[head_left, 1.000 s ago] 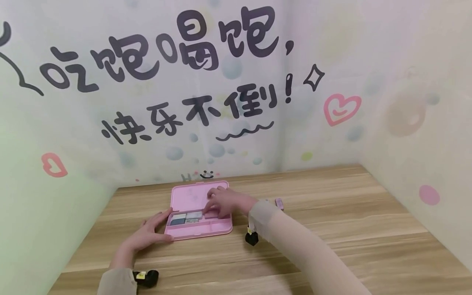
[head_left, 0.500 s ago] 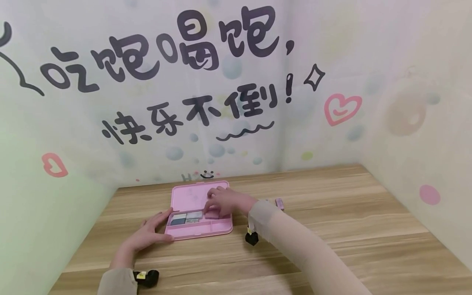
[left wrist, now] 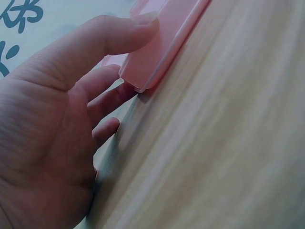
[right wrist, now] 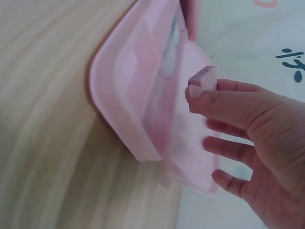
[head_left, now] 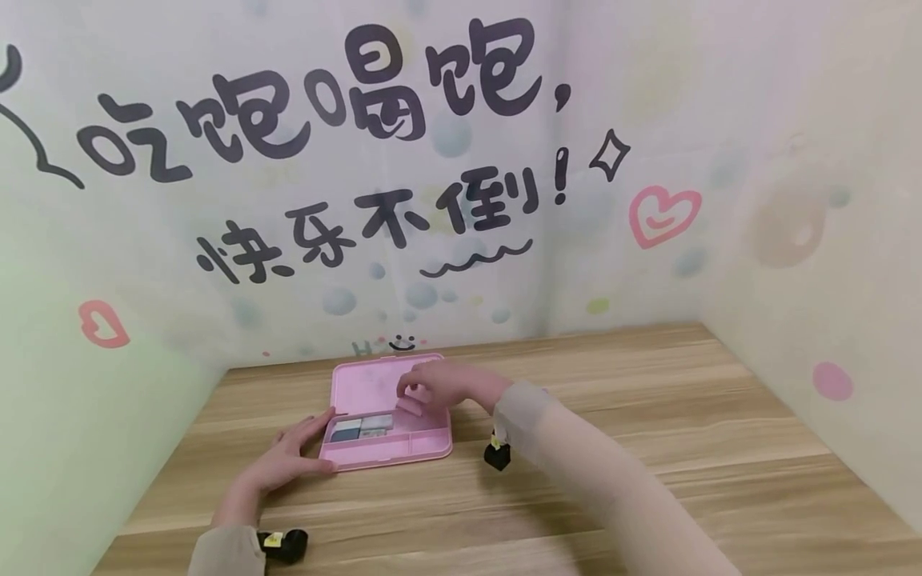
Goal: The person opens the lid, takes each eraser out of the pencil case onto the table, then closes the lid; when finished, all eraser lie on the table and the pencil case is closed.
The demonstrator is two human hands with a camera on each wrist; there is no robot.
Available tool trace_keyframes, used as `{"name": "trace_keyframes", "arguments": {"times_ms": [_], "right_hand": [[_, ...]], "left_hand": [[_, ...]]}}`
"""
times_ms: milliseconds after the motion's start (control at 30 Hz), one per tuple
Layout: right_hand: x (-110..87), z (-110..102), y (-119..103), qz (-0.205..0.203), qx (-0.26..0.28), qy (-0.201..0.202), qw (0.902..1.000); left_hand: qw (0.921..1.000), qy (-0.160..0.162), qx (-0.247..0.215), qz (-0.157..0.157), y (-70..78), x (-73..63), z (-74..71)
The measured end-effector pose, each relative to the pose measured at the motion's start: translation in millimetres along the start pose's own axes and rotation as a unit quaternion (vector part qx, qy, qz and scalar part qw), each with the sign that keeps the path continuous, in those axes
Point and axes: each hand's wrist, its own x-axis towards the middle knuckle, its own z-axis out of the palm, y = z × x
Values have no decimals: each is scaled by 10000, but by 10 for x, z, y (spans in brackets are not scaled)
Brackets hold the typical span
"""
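Observation:
An open pink pencil case (head_left: 374, 456) lies on the table, its lid (head_left: 363, 384) folded back toward the wall. My left hand (head_left: 288, 458) holds its left end, thumb at the front corner and fingers along the side, as the left wrist view also shows. Above the right part of the case, my right hand (head_left: 442, 382) pinches a small pinkish-purple eraser (right wrist: 205, 78) between thumb and index finger; the other fingers are loosely bent. White-and-blue (head_left: 346, 430) and grey blocks (head_left: 376, 422) lie in the left of the back compartment.
The wood-grain table (head_left: 576, 472) meets a printed wall sheet (head_left: 461, 264) close behind the lid. A small purple thing (head_left: 544, 391) shows barely past the right sleeve. Each wrist carries a black camera.
My right hand has lifted the eraser out of the case's back compartment, rising slightly. The right sleeve now covers most of the purple piece on the table. My left hand stays put.

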Motion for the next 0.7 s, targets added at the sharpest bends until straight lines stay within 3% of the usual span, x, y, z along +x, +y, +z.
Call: {"name": "trace_keyframes", "arguments": {"times_ms": [133, 267, 500, 700], "right_hand": [[-48, -77, 23, -51, 662, 31, 9978], [-129, -120, 60, 58, 991, 48, 9951], [-250, -78, 192, 347, 1127, 21, 9930], [-324, -43, 306, 348, 1141, 113, 9928]], "left_hand": [[10000, 16, -11, 11, -2, -19, -4], [10000, 24, -18, 4, 4, -31, -6], [10000, 23, -40, -32, 23, -17, -7], [10000, 49, 7, 19, -7, -13, -8]]}}
